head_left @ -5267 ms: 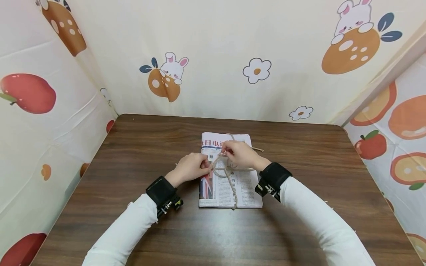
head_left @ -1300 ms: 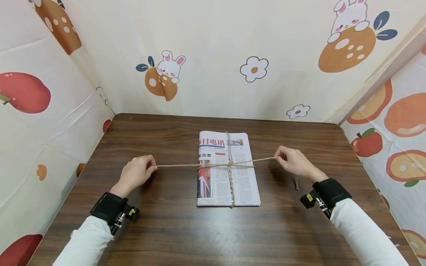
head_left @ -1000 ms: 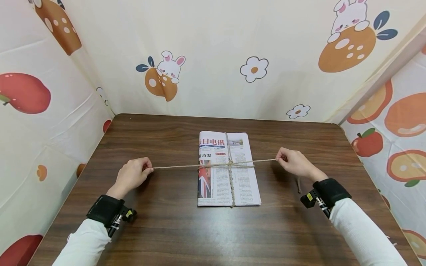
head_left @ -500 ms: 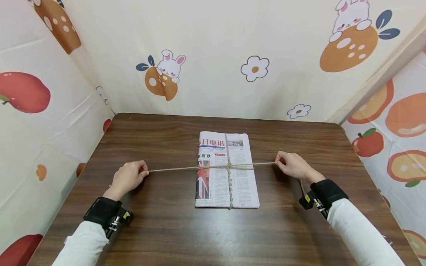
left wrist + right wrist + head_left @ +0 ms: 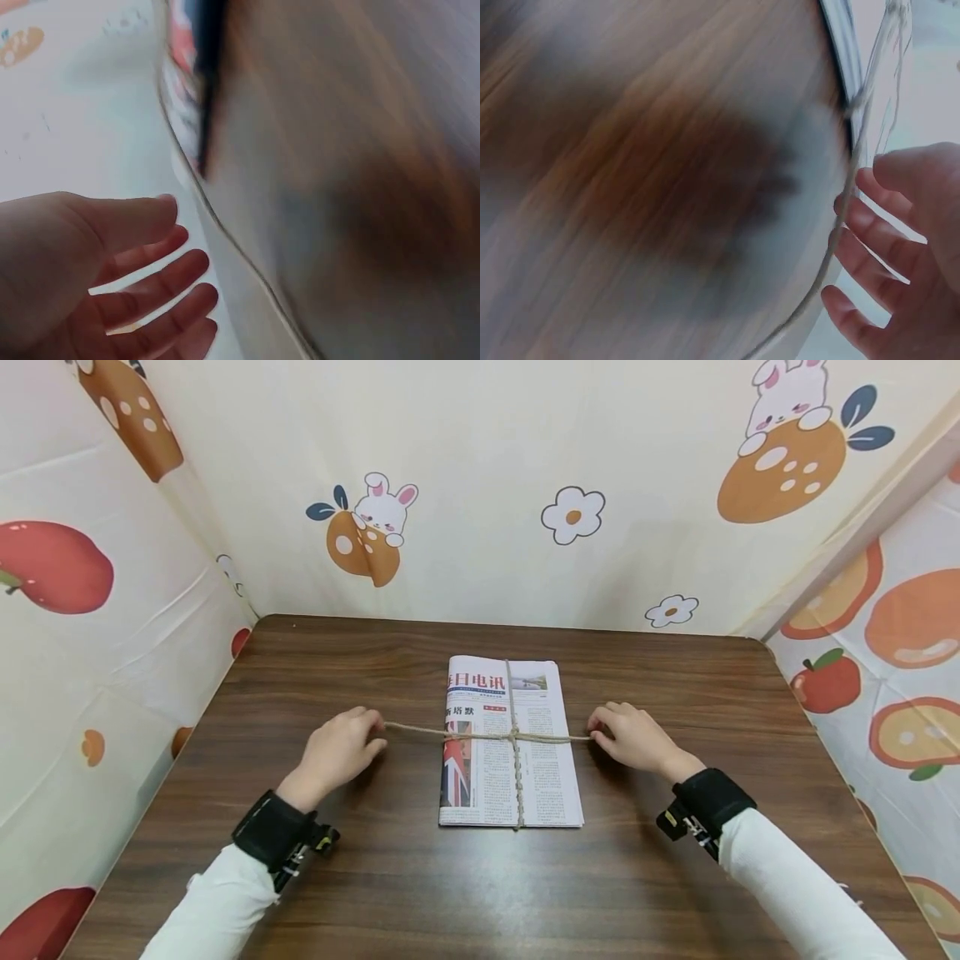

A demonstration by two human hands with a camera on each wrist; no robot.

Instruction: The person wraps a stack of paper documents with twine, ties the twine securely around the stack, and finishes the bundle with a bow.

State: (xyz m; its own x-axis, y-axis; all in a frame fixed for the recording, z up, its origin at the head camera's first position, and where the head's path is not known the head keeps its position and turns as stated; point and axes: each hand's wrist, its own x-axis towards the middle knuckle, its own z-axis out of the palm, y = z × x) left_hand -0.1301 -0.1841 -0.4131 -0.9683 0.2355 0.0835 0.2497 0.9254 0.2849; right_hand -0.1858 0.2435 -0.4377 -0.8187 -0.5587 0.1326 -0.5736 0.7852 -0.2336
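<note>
A folded stack of newspapers (image 5: 551,785) lies flat on the table, with twine (image 5: 480,737) crossed over it both ways. A knot sits where the strands meet. To the left of the stack, my left hand (image 5: 337,753) is beside one twine end; in the left wrist view its thumb and fingers are apart, and the twine (image 5: 227,233) runs past them. My right hand (image 5: 637,742) is near the stack's right edge. Its loosely bent fingers are spread in the right wrist view, with the other end of twine (image 5: 822,276) passing by the fingertips, unpinched.
The brown wooden table (image 5: 390,893) extends around the stack. Behind it hangs a pale printed cloth (image 5: 480,568) with rabbits and flowers, and more fruit-patterned cloth (image 5: 142,693) borders the sides. Each wrist wears a black strap (image 5: 273,831) with a small camera.
Earlier the hands worked a loop over the stack, then pulled both twine ends outward, taut. Now both hands have moved inward and let go of the ends, and the twine has slackened.
</note>
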